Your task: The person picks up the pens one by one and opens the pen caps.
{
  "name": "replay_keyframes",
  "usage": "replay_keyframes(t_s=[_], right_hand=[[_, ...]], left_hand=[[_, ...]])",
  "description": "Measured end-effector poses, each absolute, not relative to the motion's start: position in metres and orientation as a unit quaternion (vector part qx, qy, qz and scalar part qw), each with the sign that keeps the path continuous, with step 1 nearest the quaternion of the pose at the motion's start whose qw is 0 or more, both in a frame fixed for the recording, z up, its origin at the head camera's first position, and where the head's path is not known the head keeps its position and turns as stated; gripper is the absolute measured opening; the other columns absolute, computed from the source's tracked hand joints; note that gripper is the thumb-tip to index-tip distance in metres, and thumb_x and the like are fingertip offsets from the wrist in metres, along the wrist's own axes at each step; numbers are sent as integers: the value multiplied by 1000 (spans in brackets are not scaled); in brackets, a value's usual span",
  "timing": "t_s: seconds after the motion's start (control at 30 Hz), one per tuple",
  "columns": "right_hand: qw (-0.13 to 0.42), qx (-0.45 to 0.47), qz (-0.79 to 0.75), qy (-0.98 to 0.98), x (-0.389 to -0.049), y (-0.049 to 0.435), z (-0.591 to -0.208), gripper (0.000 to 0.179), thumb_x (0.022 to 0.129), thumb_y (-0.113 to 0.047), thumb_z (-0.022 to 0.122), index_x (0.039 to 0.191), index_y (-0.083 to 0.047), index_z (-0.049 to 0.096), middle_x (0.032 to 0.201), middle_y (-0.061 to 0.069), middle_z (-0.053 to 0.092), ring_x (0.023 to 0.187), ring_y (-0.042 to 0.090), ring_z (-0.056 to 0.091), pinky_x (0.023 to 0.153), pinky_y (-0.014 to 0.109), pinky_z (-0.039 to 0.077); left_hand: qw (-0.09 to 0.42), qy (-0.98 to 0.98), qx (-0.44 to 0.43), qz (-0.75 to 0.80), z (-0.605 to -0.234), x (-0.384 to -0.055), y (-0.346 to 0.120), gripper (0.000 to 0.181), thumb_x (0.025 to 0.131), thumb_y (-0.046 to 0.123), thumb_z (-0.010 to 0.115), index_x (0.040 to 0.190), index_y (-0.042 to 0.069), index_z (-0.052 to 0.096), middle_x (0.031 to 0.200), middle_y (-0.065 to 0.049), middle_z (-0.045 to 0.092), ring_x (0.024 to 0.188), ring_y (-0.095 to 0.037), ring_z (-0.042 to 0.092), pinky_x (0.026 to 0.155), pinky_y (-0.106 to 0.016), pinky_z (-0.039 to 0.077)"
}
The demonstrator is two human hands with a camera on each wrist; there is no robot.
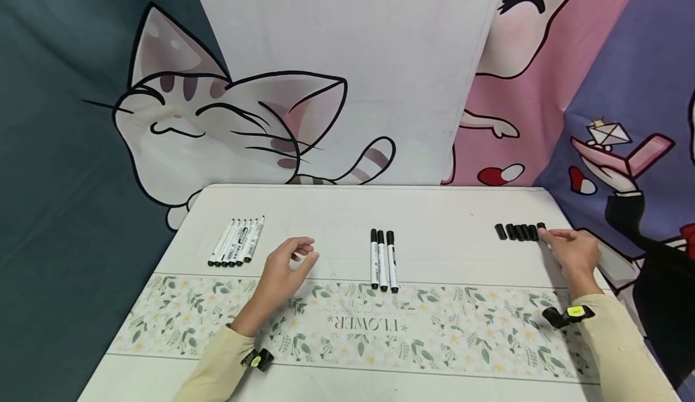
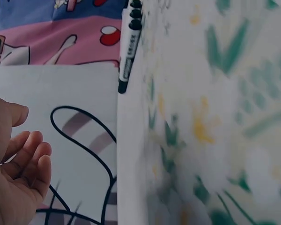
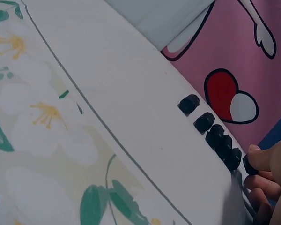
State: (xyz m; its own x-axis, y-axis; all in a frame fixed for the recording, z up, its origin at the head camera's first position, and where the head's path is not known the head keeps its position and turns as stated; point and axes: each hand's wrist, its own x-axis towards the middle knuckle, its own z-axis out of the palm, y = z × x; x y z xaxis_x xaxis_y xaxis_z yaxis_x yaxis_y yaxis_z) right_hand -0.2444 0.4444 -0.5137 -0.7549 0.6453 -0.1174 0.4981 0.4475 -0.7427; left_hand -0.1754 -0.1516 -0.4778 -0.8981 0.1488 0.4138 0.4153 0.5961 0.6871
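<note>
My right hand (image 1: 575,251) pinches a black marker cap (image 3: 249,165) between thumb and fingers, at the right end of a row of several black caps (image 1: 516,232). In the head view my left hand (image 1: 290,266) hovers over the table, fingers loosely bent and holding nothing. To its left lie several uncapped white markers (image 1: 239,242) side by side, bare tips pointing away from me. Three capped white markers (image 1: 382,260) with black caps lie right of the left hand, at mid-table. The left wrist view shows the near end of one marker (image 2: 129,51) beyond the left hand.
The table (image 1: 320,215) has a white cover with a flowered band (image 1: 450,329) across it, printed with upside-down lettering. Cloths with cartoon prints (image 1: 347,40) hang right behind the table's back edge. Each wrist wears a black strap device (image 1: 567,315).
</note>
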Motion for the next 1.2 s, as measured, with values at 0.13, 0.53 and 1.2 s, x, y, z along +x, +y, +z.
replay_keyframes(t_s=[0.13,0.53,1.2], right_hand=[[96,-334,381,-857,-244,444,-516,38,88,-48,77,94,-11,79,60,-26,46,62,10,50,51,31,41],[84,-317,371,-869,-238,443,-509,58,91,-51,72,116,1,73,55,-26,50,60,7,53,52,33,42],[227,-135,369,-891,-194,368,-440,47,88,-40,81,121,-7,76,73,-41,52,67,-19,51,58,9,40]], left_hand=[[165,-873,-180,-422,-472,-177,-141,29,98,20,72,123,7,67,104,-1,69,95,-15,65,80,-36,55],[150,-864,-193,-440,-461,-186,-117,29,99,23,70,124,8,67,106,-1,68,97,-15,65,81,-35,55],[-3,-867,-96,-488,-477,-205,-70,51,94,47,72,131,13,65,114,2,71,101,-14,68,84,-36,57]])
